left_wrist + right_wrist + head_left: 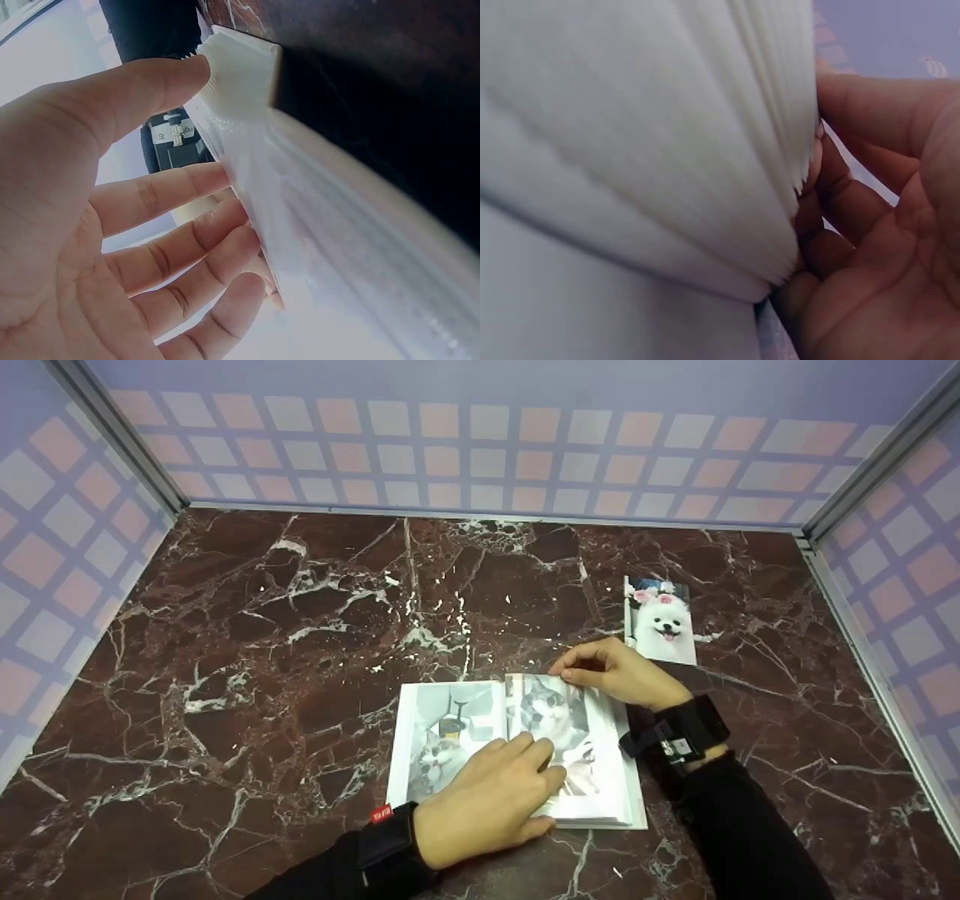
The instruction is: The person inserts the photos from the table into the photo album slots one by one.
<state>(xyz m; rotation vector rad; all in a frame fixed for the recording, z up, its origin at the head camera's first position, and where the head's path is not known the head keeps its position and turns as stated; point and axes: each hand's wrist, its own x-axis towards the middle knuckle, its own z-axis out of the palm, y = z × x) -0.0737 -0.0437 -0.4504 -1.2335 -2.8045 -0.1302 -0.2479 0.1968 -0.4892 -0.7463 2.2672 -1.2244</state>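
An open photo album (636,810) lies on the table, tilted slightly, with clear sleeves over its pages. Its left page shows a cat photo (431,720) in pale tones; the right page carries another cat photo (544,701), partly covered by my hands. My left hand (491,799) lies across the lower middle, fingertips on the right page and thumb by the lower page edges. At the top of the right page, my right hand (626,671) pinches the cat photo's upper edge between thumb and fingers. The right wrist view shows the thick page stack (705,150) beside those fingers.
A photo of a white fluffy dog with pink flowers (664,622) lies on the dark red marble table (300,607), beyond my right hand. Checkered panels (480,450) enclose the table at the back and both sides. Black bands (679,735) circle both wrists.
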